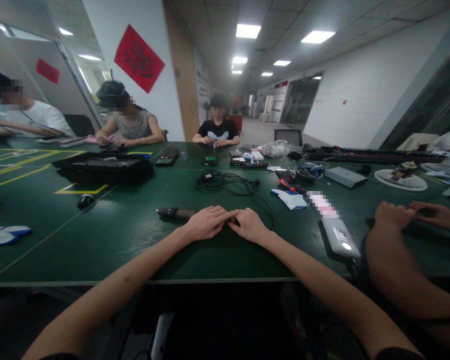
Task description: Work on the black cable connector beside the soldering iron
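Observation:
An electric screwdriver (180, 214) lies sideways on the green table, its chuck end pointing left. My left hand (209, 222) rests over its handle, fingers stretching toward the right and bent around it. Close beside, my right hand (250, 225) has its fingers closed at the tool's rear end, where a small dark part shows between the hands. The fingertips of both hands meet there, and the palms hide most of the handle. A black cord (225, 182) lies coiled behind my hands, and one length curves down close to my right hand.
Right of my hands lie a white and blue glove (290, 198), a red-handled screwdriver (287, 185) and a white power strip (339, 237). A co-worker's arm (392, 255) reaches in at the right. Farther left are a black tray (105, 165) and a mouse (85, 201). Several people sit around.

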Demonstrator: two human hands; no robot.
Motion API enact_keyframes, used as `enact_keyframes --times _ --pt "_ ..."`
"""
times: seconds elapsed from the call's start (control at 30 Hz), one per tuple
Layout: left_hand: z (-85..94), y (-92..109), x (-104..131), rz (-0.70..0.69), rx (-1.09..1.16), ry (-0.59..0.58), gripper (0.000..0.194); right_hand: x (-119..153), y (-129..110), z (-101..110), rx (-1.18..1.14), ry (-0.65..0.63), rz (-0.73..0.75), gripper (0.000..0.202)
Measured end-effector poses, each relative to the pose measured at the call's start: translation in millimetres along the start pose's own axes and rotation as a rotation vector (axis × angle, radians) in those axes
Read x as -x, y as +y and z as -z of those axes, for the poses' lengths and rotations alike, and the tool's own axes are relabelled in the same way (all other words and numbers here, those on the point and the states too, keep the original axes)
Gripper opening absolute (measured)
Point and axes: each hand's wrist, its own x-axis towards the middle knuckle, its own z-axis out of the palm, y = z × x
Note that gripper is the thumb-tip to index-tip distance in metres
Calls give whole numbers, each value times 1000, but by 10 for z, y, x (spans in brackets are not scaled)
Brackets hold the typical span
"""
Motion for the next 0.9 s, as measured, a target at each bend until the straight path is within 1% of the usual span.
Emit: enact_keyframes --times 0.3,0.5,0.7,0.9 --pt "1 -4 -2 9 -1 1 62 -3 -13 23 -15 -16 -2 17" --pt "-21 -15 8 14 -8 -1 59 -3 -4 4 -2 -3 -4 15" --pt "-2 -5 7 6 15 0 63 -4 -11 -1 6 -2 -8 17" --pt "-9 -6 -2 20 -12 -14 61 -1 -8 -2 -2 6 -7 14"
